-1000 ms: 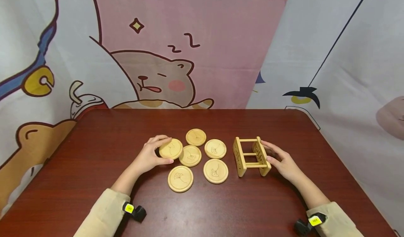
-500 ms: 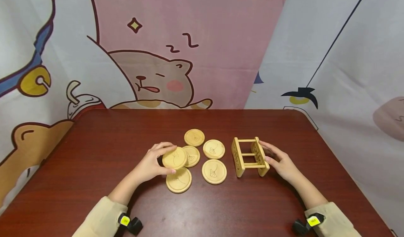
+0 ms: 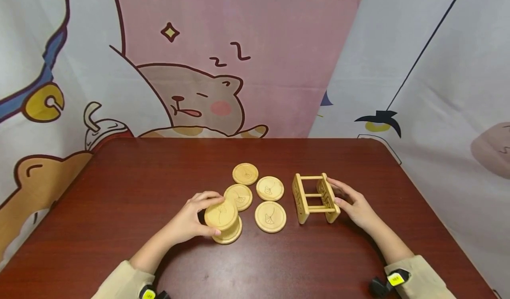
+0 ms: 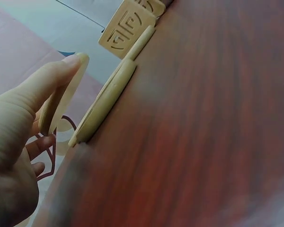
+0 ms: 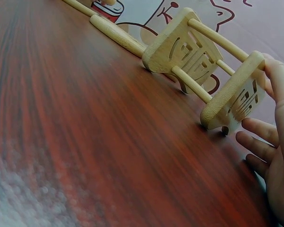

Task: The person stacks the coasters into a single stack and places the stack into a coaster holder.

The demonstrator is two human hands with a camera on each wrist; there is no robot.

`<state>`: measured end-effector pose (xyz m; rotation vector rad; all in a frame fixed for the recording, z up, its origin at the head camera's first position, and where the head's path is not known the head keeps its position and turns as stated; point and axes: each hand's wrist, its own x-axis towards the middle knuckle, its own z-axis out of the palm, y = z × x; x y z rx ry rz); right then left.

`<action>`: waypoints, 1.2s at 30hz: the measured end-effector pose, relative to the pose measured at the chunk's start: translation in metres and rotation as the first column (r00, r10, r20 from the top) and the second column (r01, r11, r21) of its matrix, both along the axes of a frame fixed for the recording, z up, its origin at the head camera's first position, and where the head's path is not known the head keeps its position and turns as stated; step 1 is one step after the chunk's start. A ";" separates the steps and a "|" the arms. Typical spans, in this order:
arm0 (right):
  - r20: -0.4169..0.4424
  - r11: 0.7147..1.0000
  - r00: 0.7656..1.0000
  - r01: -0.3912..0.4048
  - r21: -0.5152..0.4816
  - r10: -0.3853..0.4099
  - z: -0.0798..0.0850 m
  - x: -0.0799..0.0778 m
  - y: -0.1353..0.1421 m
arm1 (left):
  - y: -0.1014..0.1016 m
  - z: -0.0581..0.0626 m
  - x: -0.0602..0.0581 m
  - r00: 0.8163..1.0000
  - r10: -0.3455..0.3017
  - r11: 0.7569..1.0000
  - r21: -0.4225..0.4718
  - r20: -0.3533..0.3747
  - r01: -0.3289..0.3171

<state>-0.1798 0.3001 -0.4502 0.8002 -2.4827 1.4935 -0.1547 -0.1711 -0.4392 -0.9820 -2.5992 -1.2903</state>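
My left hand pinches a round wooden coaster between thumb and fingers, with an engraved ginkgo leaf facing up. It overlaps a lower coaster in the head view. The left wrist view shows the held coaster tilted and apart from the coaster on the table. My right hand touches the outer right side of a small wooden coaster rack, its thumb and forefinger against the panel. Its other fingers are loosely bent beside the carved panel in the right wrist view.
More matching coasters lie flat between the hands: one at the back, one beside the held one, and others nearer the rack. The dark red wooden table ends at a cartoon-printed cloth.
My left hand has carried its coaster toward me, from beside the middle coaster to over the front left one. My right hand and the rack stay in place.
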 end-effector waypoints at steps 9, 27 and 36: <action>0.010 1.000 1.000 0.017 -0.005 -0.017 -0.001 0.001 0.000 | 0.004 -0.005 0.011 1.000 -0.020 1.000 -0.016 0.021 0.020; 0.029 1.000 0.999 0.031 0.001 -0.031 -0.001 0.001 0.000 | 0.006 -0.010 0.015 0.998 -0.052 0.998 -0.029 0.019 0.053; 0.028 0.999 0.999 0.043 0.012 -0.043 -0.001 0.001 0.001 | 0.006 -0.010 0.014 0.998 -0.054 0.998 -0.029 0.034 0.055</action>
